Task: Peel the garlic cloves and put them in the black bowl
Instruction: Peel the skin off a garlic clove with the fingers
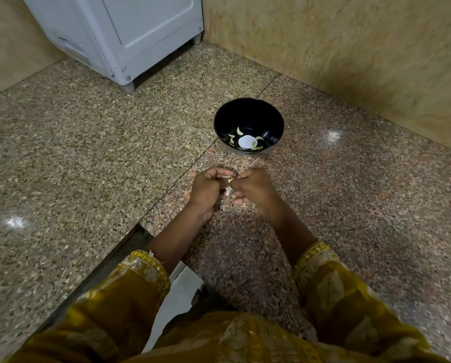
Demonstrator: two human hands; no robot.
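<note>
The black bowl (248,113) stands on the speckled counter, with several pale peeled garlic cloves (239,131) lying in its bottom. Just in front of it my left hand (208,191) and my right hand (255,188) meet, fingers curled. Between their fingertips they pinch a garlic clove (229,179), mostly hidden by the fingers. A white scrap of garlic skin (228,190) hangs below it between the two hands.
A white appliance (119,35) stands on small feet at the back left. A beige stone wall (350,48) runs along the right and back. The counter's front edge (130,234) drops away at lower left. Bits of skin lie near the bowl.
</note>
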